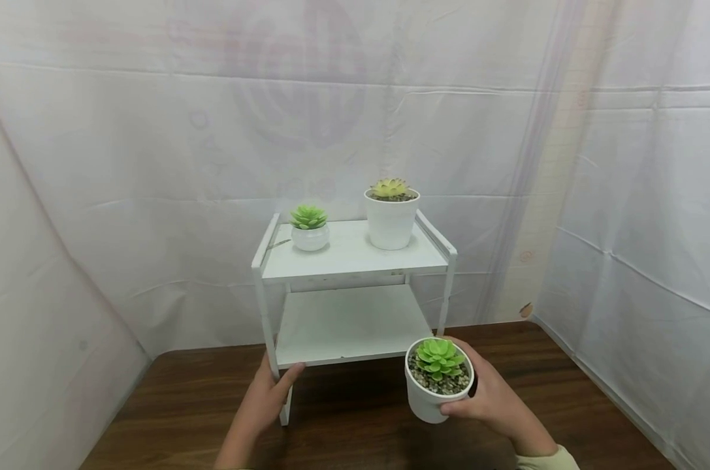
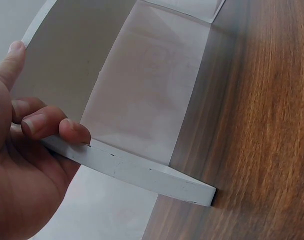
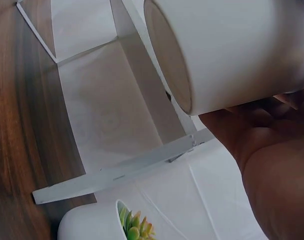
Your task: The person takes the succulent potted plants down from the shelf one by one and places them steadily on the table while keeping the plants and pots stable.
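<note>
Three walls of creased white sheeting (image 1: 213, 143) rise behind and to both sides of a dark wooden table (image 1: 184, 385). On the table stands a white shelf (image 1: 355, 261) with two tiers, its top bordered by low rails at left and right. The left hand (image 1: 266, 395) grips the shelf's frame at the left front leg, fingers curled round the upright and thumb at the front edge of the lower tier (image 1: 351, 320). At the other side, the right hand (image 1: 486, 391) clasps a pot from the right, its thumb bent over the near wall. Of the pots, the big white pot (image 1: 392, 225) sits upright at the right of the top tier and carries a yellowish succulent (image 1: 390, 188). Next comes the held pot (image 1: 428, 401), white too, raised off the table in front of the shelf's right front corner; pebbles surround its bright green succulent (image 1: 439, 358). A partly visible pot (image 3: 89, 225) appears in the right wrist view near a shelf leg, with an orange-tipped succulent (image 3: 137, 229). The small round pot (image 1: 310, 238) rests on the top tier's left side, topped by a green rosette (image 1: 309, 217).
</note>
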Tool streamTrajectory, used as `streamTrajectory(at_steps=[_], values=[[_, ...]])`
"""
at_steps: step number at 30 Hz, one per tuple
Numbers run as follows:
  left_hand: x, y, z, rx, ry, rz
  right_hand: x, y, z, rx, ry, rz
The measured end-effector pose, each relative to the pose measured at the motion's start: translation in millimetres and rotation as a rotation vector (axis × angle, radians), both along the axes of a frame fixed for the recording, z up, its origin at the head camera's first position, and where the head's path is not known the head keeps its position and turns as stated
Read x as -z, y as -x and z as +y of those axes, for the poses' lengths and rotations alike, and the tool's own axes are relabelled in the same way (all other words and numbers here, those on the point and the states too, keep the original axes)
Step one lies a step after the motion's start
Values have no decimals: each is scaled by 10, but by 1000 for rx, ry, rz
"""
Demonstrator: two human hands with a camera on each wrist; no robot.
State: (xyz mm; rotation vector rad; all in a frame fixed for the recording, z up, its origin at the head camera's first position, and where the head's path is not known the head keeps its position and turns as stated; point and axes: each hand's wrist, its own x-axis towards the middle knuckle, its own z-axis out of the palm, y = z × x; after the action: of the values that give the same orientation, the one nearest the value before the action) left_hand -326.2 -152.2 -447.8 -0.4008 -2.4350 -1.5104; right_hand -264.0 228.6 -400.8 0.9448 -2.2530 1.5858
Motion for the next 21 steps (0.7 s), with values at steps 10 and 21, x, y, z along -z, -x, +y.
streamTrajectory(at_steps=[10, 21], values=[[-31, -22, 1, 10, 2, -23, 94, -31, 106, 33, -20, -30], [-31, -14, 1, 9, 6, -45, 197, -56, 212, 55, -40, -19]])
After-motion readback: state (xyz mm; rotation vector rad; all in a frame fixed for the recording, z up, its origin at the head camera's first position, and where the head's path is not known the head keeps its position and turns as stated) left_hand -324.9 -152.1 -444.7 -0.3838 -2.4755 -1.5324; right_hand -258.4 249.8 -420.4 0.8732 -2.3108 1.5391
